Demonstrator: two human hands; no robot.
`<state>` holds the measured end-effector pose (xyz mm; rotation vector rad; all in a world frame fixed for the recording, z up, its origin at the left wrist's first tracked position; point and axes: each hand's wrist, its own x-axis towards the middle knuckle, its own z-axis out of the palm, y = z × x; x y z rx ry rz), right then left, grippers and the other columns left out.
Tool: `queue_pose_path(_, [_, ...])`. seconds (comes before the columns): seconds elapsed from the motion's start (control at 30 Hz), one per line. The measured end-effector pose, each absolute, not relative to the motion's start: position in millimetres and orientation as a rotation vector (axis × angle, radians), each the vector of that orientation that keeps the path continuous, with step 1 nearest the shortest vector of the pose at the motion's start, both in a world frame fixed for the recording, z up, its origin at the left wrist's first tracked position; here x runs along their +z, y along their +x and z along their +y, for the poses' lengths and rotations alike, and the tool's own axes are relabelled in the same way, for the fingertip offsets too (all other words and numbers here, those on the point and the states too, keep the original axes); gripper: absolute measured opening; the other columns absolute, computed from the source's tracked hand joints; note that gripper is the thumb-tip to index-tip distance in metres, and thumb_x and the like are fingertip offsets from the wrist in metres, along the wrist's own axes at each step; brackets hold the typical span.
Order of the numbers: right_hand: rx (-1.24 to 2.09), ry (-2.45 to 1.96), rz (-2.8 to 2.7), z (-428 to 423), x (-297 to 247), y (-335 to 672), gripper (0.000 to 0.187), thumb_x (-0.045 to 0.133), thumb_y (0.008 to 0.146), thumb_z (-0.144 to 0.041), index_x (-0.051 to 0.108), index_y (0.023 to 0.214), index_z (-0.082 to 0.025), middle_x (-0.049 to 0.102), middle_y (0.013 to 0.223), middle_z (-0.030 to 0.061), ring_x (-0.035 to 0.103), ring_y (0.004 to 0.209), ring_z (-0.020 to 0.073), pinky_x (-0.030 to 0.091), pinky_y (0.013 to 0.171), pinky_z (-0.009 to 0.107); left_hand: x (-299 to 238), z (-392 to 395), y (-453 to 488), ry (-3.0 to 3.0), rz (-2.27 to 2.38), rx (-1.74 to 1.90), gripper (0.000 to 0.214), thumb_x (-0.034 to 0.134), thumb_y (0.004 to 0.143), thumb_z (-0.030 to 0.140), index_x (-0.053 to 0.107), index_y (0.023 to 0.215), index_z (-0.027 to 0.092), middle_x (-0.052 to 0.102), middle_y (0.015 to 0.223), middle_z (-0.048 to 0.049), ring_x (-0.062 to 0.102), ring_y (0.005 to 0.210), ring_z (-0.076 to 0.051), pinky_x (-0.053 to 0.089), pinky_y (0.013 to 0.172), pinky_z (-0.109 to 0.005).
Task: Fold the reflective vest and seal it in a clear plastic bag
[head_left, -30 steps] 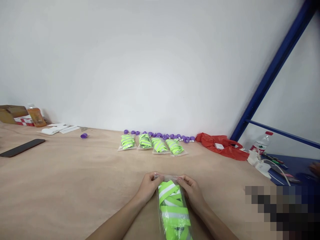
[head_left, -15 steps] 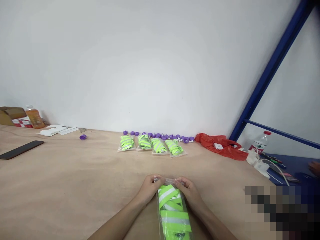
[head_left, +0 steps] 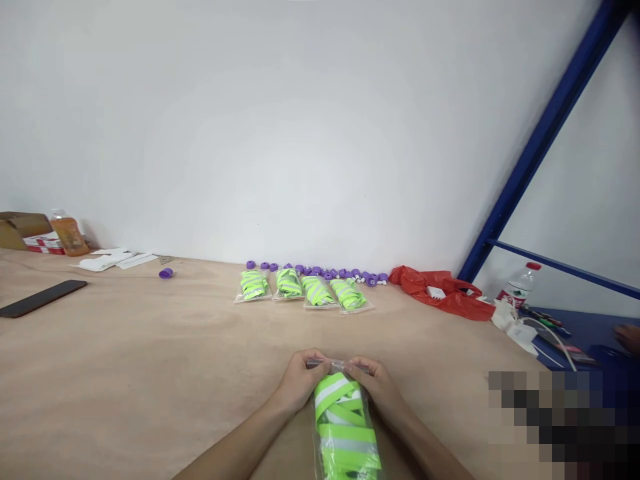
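- Left hand (head_left: 300, 379): fingers curled, pinching the far left corner of a clear plastic bag (head_left: 345, 427) at its top edge.
- Right hand (head_left: 376, 383): fingers curled, pinching the far right corner of the same top edge; both hands sit close together with the bag mouth between them.
- Clear plastic bag: lies flat on the wooden table (head_left: 150, 373) between the 2 forearms, running from the fingertips back toward the person. It holds a folded neon-green strap with silver reflective bands (head_left: 336, 393).
- Beyond the hands, well apart: 4 filled bags (head_left: 303, 291) of the same green strap lie side by side in a row.
- Behind that row, at the wall: a line of small purple caps (head_left: 320, 271); 1 more purple cap (head_left: 166, 273) lies alone to the left.
- Far right of the hands: a red plastic bag (head_left: 443, 292) and a water bottle (head_left: 517, 287).
- Far left of the hands: a black phone (head_left: 43, 297).
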<state>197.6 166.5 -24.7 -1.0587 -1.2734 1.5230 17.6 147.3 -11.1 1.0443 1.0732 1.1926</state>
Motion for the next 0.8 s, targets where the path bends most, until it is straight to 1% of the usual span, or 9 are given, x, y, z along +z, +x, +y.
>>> queue_pose_path(0.13, [1.523, -1.067, -1.284, 164.7, -21.8, 196.8, 0.041, 0.084, 0.064, -0.055, 0.069, 0.067, -0.017, 0.060, 0.058, -0.0023, 0.047, 0.054, 0.0111, 0.032, 0.052, 0.022, -11.2, 147.4, 17.8, 1.057, 1.095, 1.190, 0.031, 0.080, 0.061, 0.042, 0.065, 0.061, 0.015, 0.058, 0.056, 0.0004, 0.048, 0.056, -0.014, 0.036, 0.056, -0.026])
queue_pose_path(0.27, [1.446, -1.076, -1.341, 163.7, -21.7, 196.5, 0.041, 0.082, 0.066, -0.056, 0.068, 0.065, -0.017, 0.060, 0.057, -0.0021, 0.048, 0.054, 0.0121, 0.035, 0.054, 0.024, -11.9, 148.3, 18.2, 1.064, 1.109, 1.180, 0.030, 0.079, 0.061, 0.042, 0.066, 0.063, 0.015, 0.059, 0.057, 0.0003, 0.049, 0.057, -0.014, 0.036, 0.057, -0.026])
queue_pose_path(0.43, [1.443, -1.098, -1.374, 165.3, -23.9, 197.2, 0.043, 0.080, 0.067, -0.058, 0.068, 0.069, -0.017, 0.062, 0.062, -0.0013, 0.051, 0.058, 0.0133, 0.038, 0.057, 0.025, -11.1, 148.7, 18.2, 1.067, 1.110, 1.168, 0.033, 0.081, 0.058, 0.043, 0.064, 0.064, 0.015, 0.058, 0.057, 0.0014, 0.050, 0.057, -0.013, 0.037, 0.058, -0.026])
queue_pose_path(0.6, [1.483, -1.096, -1.408, 166.1, -22.9, 198.5, 0.047, 0.078, 0.068, -0.063, 0.067, 0.071, -0.017, 0.059, 0.062, -0.0015, 0.048, 0.058, 0.0130, 0.036, 0.057, 0.025, -10.6, 147.4, 18.8, 1.078, 1.105, 1.167, 0.033, 0.078, 0.060, 0.043, 0.061, 0.064, 0.015, 0.057, 0.057, 0.0018, 0.048, 0.056, -0.012, 0.036, 0.057, -0.025])
queue_pose_path(0.8, [1.474, -1.066, -1.456, 165.6, -21.0, 198.9, 0.045, 0.078, 0.070, -0.060, 0.069, 0.074, -0.015, 0.063, 0.065, 0.0001, 0.052, 0.062, 0.0143, 0.038, 0.060, 0.026, -13.7, 147.1, 19.9, 1.094, 1.106, 1.179, 0.033, 0.080, 0.060, 0.042, 0.061, 0.063, 0.015, 0.058, 0.057, 0.0012, 0.049, 0.057, -0.013, 0.037, 0.057, -0.025])
